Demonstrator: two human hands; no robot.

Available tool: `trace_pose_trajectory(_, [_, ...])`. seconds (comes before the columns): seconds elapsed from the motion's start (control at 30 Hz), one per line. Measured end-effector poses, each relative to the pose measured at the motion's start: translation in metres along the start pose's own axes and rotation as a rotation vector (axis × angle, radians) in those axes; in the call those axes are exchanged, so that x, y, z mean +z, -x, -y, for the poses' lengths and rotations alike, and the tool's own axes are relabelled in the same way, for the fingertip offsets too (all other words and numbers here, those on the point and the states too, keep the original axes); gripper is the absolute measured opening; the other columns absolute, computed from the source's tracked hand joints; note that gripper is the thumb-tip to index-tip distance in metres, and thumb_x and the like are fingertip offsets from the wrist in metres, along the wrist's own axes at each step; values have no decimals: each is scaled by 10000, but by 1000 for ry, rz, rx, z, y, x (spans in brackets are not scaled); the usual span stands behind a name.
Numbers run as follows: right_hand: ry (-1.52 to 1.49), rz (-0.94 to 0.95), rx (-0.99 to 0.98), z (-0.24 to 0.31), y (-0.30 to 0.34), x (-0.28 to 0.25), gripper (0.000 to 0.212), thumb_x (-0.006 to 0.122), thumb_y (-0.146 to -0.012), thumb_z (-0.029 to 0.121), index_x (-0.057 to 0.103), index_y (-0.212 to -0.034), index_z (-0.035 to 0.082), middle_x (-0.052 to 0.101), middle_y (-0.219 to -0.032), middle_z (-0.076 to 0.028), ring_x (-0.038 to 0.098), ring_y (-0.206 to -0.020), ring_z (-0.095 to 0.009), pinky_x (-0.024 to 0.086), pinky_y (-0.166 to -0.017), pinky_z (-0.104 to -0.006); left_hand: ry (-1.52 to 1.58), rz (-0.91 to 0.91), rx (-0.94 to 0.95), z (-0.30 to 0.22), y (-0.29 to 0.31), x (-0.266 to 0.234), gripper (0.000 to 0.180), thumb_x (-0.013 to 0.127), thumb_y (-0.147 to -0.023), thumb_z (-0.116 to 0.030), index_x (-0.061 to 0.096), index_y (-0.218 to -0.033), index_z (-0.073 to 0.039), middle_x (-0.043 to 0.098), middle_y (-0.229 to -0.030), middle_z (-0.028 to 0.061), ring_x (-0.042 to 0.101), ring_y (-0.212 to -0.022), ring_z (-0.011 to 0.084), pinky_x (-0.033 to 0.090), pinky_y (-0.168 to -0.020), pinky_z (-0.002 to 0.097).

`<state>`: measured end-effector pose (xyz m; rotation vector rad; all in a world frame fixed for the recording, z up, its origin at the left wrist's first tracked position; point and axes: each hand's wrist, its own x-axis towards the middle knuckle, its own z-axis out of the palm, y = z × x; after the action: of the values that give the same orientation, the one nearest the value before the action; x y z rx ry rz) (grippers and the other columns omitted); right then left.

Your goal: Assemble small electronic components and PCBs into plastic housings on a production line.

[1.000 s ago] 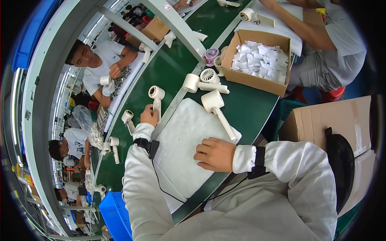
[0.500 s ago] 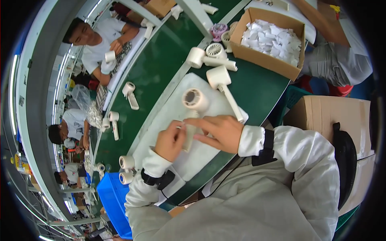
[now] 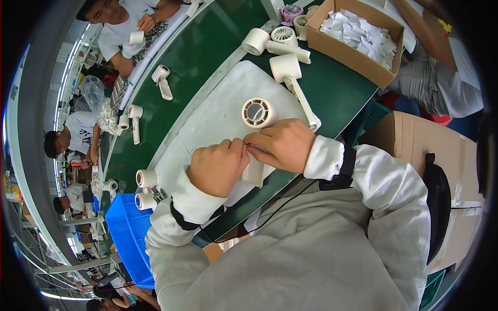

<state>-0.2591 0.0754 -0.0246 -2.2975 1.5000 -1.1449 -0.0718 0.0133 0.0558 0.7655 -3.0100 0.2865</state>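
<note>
A cream handheld fan lies on the white mat (image 3: 207, 116) in front of me, its round head (image 3: 259, 113) facing up and its handle (image 3: 253, 174) toward me. My left hand (image 3: 218, 165) and my right hand (image 3: 282, 145) meet over its neck, thumbs and fingers pinched together. Whatever is between the fingertips is too small or too hidden to make out. Part of the handle is covered by my hands. A second handheld fan (image 3: 286, 68) lies just beyond my right hand, its narrow handle slanting toward me.
More cream fans (image 3: 258, 41) lie at the far side, beside a cardboard box (image 3: 353, 58) of white pieces. Left are further fans (image 3: 162, 75) on the green table (image 3: 179, 59) and a blue bin (image 3: 127, 228). A large carton (image 3: 430, 150) stands at right; co-workers sit across the table.
My fingers were apart around the fan's neck and now pinch together over it. The fan's head has tipped to face more upward. The whole view has shifted a little.
</note>
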Motion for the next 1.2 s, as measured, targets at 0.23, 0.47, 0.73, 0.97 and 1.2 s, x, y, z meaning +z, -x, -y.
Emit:
trace_pose_trajectory(0.23, [-60, 55, -78, 4, 6, -10, 190, 741, -843, 225, 700, -969, 89, 695, -750, -75, 676, -670, -301, 543, -626, -407, 156, 109, 91, -3, 13, 0, 234, 638, -953, -212, 571, -795, -53, 624, -658, 99, 655, -576, 296, 511, -512, 403])
trace_pose_trajectory(0.47, [-144, 146, -104, 7, 5, -15, 157, 751, -835, 210, 709, -931, 93, 695, -745, -83, 672, -664, -303, 539, -624, -402, 576, 120, -18, -14, 15, -9, 209, 623, -978, -186, 599, -862, -15, 659, -735, 132, 642, -631, 348, 505, -553, 406])
trace_pose_trajectory(0.73, [-260, 82, -120, 2, 6, -4, 158, 734, -866, 150, 743, -1011, 88, 691, -744, -90, 664, -661, -301, 530, -621, -398, 484, -226, -496, 47, 76, 19, 306, 681, -965, -194, 638, -1189, 10, 682, -1088, 225, 674, -970, 319, 530, -870, 405])
trace_pose_trajectory(0.97, [-200, 79, -160, 6, 3, -7, 140, 701, -895, 73, 751, -1026, 68, 657, -724, -80, 627, -645, -279, 502, -605, -384, 126, -121, -802, 72, 182, 74, 537, 621, -1006, -302, 493, -1457, -41, 400, -1527, 297, 331, -1435, 486, 304, -1165, 525])
trace_pose_trajectory(1.2, [-178, 71, -83, 17, 4, -8, 187, 697, -875, 22, 749, -1050, 60, 588, -689, -83, 554, -599, -255, 449, -576, -371, 241, -336, -896, 56, 188, 62, 492, 628, -1001, -259, 536, -1425, -27, 441, -1507, 291, 417, -1394, 469, 369, -1138, 473])
